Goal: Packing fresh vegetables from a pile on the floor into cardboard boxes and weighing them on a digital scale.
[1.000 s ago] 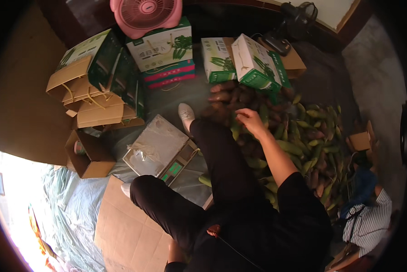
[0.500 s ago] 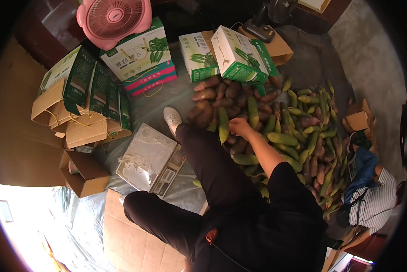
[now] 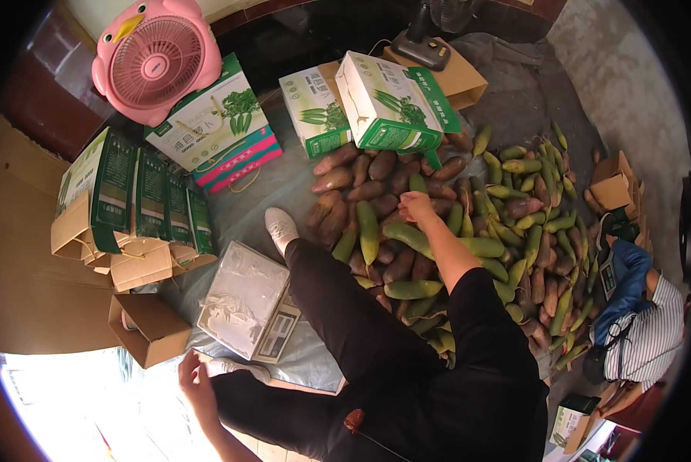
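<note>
Right hand curled among heaped green and purple-brown oblong fruits, pinch unclear; left hand spread on floor. Risk: tugging one sends neighbours rolling.

A pink bird-shaped fan stands at the far left of the floor, behind a flat green-and-white carton with pink edges. Left of that carton a row of upright green gift boxes stands on sheets of brown cardboard, with an open small brown box nearer. A scale wrapped in plastic lies on the grey ground sheet. Two more green-and-white cartons sit at the far middle, beside a brown box bearing a black fan base. At the right edge, a small brown carton and another person's striped sleeve show.
</note>
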### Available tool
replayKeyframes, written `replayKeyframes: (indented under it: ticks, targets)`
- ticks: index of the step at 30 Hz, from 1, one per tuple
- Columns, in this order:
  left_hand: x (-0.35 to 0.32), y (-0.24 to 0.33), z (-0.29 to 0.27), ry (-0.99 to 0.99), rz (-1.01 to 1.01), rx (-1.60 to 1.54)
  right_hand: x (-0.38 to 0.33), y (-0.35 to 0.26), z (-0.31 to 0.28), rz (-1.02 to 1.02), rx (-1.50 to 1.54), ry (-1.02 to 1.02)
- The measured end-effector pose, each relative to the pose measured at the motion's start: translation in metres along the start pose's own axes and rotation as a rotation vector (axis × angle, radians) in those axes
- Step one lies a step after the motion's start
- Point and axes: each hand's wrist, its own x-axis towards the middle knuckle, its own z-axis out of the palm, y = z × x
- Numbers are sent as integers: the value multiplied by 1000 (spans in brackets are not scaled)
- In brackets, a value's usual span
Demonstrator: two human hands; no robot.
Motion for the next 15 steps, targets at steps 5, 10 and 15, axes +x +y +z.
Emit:
replayKeyframes:
  ticks: [5,10,15]
  targets:
    - [9,-29,35,-282,133,362,53,-19,-40,39,54,143]
    - [11,-27,35,-316,43,446,101,-27,-70,28,97,293]
    - [5,-43,21,-278,-18,549,138,-44,-70,36,-1,317]
